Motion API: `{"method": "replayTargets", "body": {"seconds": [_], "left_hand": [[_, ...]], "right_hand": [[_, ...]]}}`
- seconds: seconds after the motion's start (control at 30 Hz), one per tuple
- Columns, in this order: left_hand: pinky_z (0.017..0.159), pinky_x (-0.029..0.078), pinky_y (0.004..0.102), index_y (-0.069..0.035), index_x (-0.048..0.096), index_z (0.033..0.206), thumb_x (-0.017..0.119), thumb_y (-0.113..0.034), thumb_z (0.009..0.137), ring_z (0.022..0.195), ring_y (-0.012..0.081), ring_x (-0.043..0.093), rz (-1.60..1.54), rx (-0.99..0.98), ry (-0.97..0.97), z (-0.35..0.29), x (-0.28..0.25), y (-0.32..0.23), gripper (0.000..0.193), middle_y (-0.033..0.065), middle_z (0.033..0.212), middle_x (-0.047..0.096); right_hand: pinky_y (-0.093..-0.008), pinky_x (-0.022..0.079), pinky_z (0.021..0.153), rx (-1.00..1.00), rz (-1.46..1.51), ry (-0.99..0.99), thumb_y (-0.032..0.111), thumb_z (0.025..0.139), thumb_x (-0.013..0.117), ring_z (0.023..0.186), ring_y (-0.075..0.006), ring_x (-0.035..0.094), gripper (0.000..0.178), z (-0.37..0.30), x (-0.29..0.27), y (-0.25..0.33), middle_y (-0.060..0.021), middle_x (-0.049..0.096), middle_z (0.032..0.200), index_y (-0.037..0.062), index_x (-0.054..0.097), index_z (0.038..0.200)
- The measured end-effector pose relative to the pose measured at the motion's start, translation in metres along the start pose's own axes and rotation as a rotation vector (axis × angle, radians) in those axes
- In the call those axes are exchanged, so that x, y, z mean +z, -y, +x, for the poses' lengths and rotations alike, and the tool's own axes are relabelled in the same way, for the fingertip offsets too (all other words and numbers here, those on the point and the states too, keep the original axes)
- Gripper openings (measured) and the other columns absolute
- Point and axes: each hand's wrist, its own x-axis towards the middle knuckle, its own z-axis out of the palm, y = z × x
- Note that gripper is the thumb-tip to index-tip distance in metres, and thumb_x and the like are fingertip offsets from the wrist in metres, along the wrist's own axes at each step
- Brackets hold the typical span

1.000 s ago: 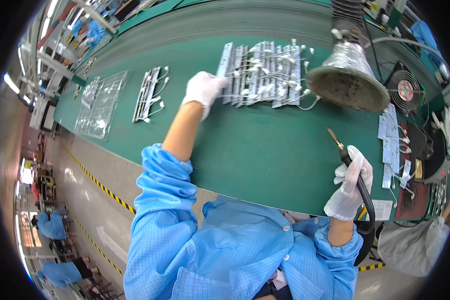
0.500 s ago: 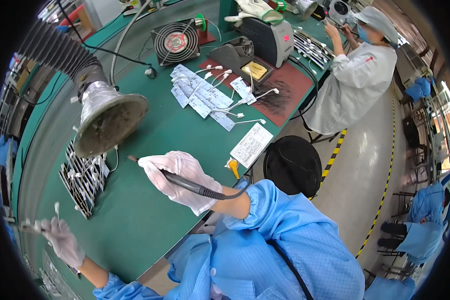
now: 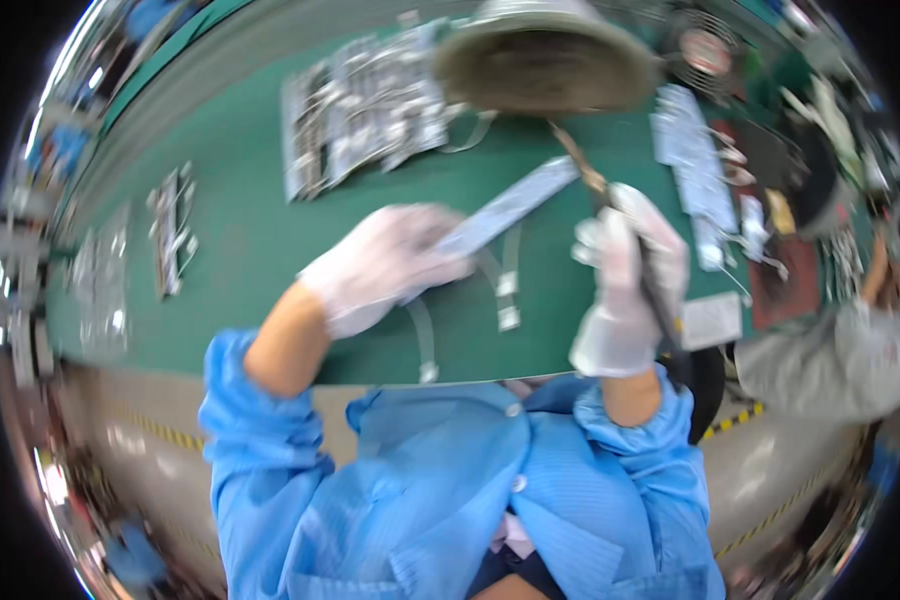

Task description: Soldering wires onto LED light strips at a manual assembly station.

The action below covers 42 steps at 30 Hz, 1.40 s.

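Observation:
My left hand (image 3: 385,265), in a white glove, holds one end of a long thin grey strip board (image 3: 515,205) with loose wires hanging under it, above the green bench mat (image 3: 240,240). In its own white glove, my right hand (image 3: 625,280) grips a dark soldering iron (image 3: 610,210). The iron's tip points up toward the far end of the strip, just under the metal fume hood (image 3: 545,60). The picture is blurred by motion.
A batch of similar strip boards (image 3: 365,110) lies at the back of the mat, with smaller sets (image 3: 170,235) at the left. White parts and labels (image 3: 695,160) lie at the right, near a small fan (image 3: 705,45). Another person (image 3: 830,350) sits at the right.
My left hand came in from the far left, holding a strip board at the middle. My right hand with the iron rose to meet it. The view swung back to centre.

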Motion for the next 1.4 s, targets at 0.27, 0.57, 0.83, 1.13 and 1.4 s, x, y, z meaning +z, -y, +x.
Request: {"method": "replayTargets", "body": {"seconds": [0.27, 0.57, 0.83, 1.13, 1.4], "left_hand": [[0.075, 0.053, 0.0343, 0.004, 0.065, 0.107, 0.069, -0.025, 0.083, 0.082, 0.0311, 0.067, 0.203, 0.145, -0.115, 0.016, 0.018, 0.014, 0.038, 0.0206, 0.092, 0.069], [0.06, 0.052, 0.0373, 0.005, 0.067, 0.095, 0.065, -0.02, 0.083, 0.058, 0.0285, 0.063, 0.181, 0.324, -0.23, 0.018, 0.021, 0.024, 0.028, 0.015, 0.066, 0.064], [0.068, 0.052, 0.0354, 0.005, 0.065, 0.105, 0.068, -0.023, 0.083, 0.07, 0.0296, 0.066, 0.216, 0.224, -0.152, 0.019, 0.02, 0.022, 0.036, 0.0186, 0.082, 0.068], [0.062, 0.052, 0.0289, 0.006, 0.062, 0.115, 0.071, -0.024, 0.082, 0.065, 0.0178, 0.063, 0.075, 0.101, -0.089, 0.014, 0.013, 0.014, 0.046, 0.0175, 0.094, 0.071], [0.063, 0.051, 0.0288, 0.005, 0.061, 0.117, 0.071, -0.023, 0.082, 0.066, 0.0177, 0.062, 0.076, 0.098, -0.066, 0.013, 0.011, 0.013, 0.046, 0.0174, 0.096, 0.071]], "right_hand": [[-0.0331, 0.048, 0.06, -0.679, -0.577, 0.309, 0.005, 0.08, 0.059, 0.067, -0.0222, 0.058, 0.022, -0.005, -0.016, -0.011, -0.0166, 0.066, 0.096, -0.0014, 0.062, 0.101], [-0.0295, 0.048, 0.057, -0.501, -0.377, 0.378, 0.012, 0.09, 0.046, 0.07, -0.0212, 0.057, 0.028, -0.008, -0.017, -0.015, -0.0242, 0.064, 0.089, -0.0099, 0.051, 0.107], [-0.0279, 0.048, 0.057, -0.453, -0.355, 0.366, 0.013, 0.089, 0.046, 0.069, -0.0199, 0.056, 0.029, -0.01, -0.018, -0.015, -0.0248, 0.064, 0.089, -0.0102, 0.051, 0.105], [-0.0328, 0.046, 0.056, -0.652, -0.455, 0.33, 0.003, 0.083, 0.052, 0.064, -0.0224, 0.057, 0.02, -0.005, -0.021, -0.014, -0.0183, 0.067, 0.091, -0.0024, 0.058, 0.101], [-0.0374, 0.05, 0.071, -0.518, -0.491, 0.402, 0.011, 0.089, 0.044, 0.074, -0.0272, 0.06, 0.023, -0.01, -0.021, -0.002, -0.0224, 0.066, 0.09, -0.0069, 0.054, 0.101]]}}
